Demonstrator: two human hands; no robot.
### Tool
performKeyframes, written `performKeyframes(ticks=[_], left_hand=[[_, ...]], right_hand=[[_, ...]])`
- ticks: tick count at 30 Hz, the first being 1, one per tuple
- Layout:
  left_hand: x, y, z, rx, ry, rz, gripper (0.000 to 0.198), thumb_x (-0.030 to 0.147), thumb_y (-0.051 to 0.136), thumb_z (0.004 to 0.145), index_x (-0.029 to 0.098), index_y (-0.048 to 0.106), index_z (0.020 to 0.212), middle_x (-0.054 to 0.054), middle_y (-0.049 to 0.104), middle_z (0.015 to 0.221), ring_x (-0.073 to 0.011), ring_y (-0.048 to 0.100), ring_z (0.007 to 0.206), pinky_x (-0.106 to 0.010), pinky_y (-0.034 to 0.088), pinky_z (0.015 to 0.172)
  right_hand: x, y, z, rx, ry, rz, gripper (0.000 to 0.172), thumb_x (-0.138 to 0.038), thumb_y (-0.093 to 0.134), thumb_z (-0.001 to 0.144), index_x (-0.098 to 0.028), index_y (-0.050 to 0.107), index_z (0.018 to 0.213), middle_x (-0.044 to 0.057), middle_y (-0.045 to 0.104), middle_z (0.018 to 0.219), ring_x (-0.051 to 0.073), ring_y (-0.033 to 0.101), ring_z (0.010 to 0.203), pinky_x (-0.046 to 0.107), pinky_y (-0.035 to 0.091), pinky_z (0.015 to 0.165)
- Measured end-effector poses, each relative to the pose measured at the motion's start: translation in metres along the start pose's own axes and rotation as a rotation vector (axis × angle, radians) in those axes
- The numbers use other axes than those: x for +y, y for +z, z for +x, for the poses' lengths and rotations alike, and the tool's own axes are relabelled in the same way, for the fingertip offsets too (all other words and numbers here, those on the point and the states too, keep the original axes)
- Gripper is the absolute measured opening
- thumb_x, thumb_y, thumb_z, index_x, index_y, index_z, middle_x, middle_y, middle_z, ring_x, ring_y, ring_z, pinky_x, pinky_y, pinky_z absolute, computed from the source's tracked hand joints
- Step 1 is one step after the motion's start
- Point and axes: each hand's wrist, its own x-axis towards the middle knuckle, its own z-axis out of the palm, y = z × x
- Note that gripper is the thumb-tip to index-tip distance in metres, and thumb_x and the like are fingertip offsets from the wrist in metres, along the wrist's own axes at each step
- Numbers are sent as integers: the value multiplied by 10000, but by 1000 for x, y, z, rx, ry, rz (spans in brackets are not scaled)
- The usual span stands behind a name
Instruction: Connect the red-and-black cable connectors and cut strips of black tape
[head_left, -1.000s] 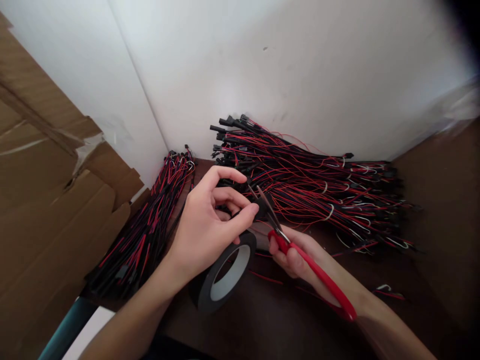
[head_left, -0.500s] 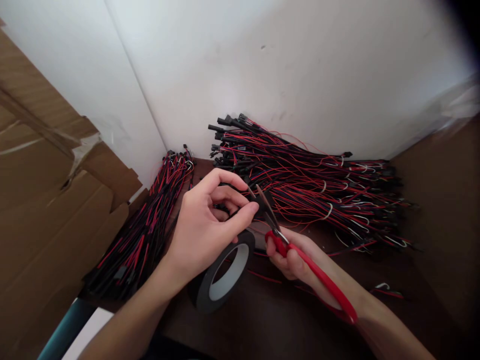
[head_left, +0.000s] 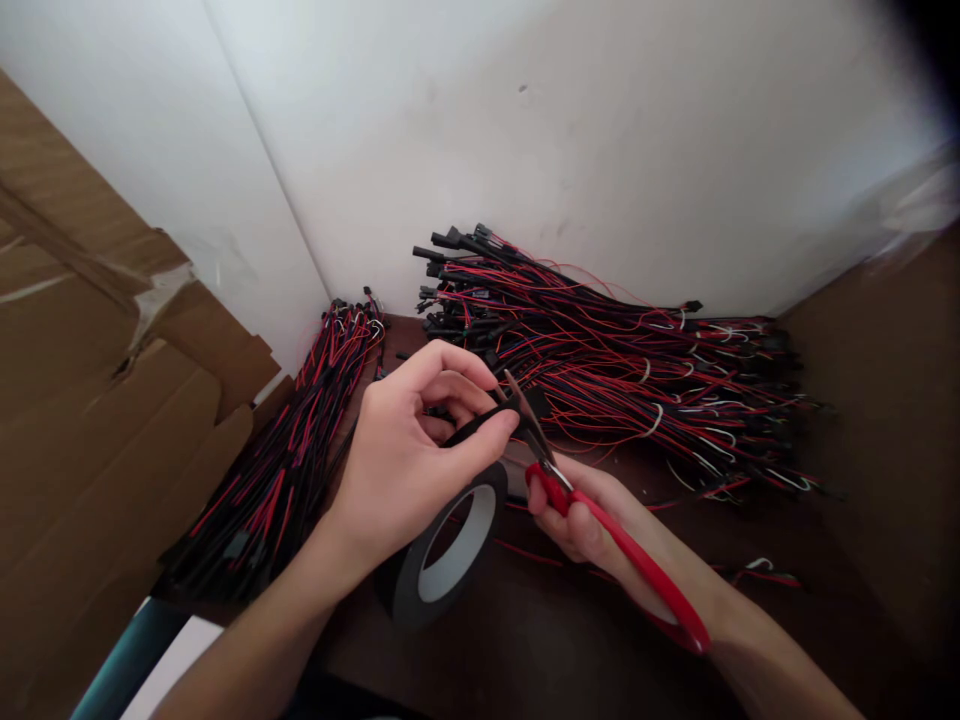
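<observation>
My left hand (head_left: 420,450) pinches a strip of black tape (head_left: 480,420) between thumb and fingers. Below that hand hangs the roll of black tape (head_left: 401,580), its pale inner core facing me. Red-handled scissors (head_left: 637,560) are gripped in my right hand (head_left: 581,515). Their blades point up and left, slightly parted, at the tape beside my left thumb tip. Whether the tape is cut through I cannot tell. The palm side of my left hand is hidden.
Bundles of red and black wires (head_left: 600,370) with connectors lie behind my hands. Another wire bundle (head_left: 277,470) lies to the left beside a cardboard box (head_left: 90,400). A white wall (head_left: 525,150) stands behind, and a few loose wires (head_left: 765,575) lie on the dark table (head_left: 570,650).
The scissor blades have closed somewhat at the tape by my left thumb. More of the black strip shows between my left fingers. The view has shifted slightly.
</observation>
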Motion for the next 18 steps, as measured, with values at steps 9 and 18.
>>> performKeyframes(ticks=[9,18], left_hand=[[-1,2,-1,18,27,35,145,187,718,727,180,602,813,0,665,703,-117,639,624,-157,460,469],[-1,1,-1,4,39,37,154,178,715,738,182,589,827,10,660,693,-104,623,606,-155,451,465]], right_hand=[[6,-1,-1,10,-31,-18,538,-733,436,850,-196,440,844,-61,295,637,84,215,540,234,206,467],[5,-1,1,2,-47,7,527,-719,452,855,-193,434,840,-62,304,651,76,205,537,235,195,463]])
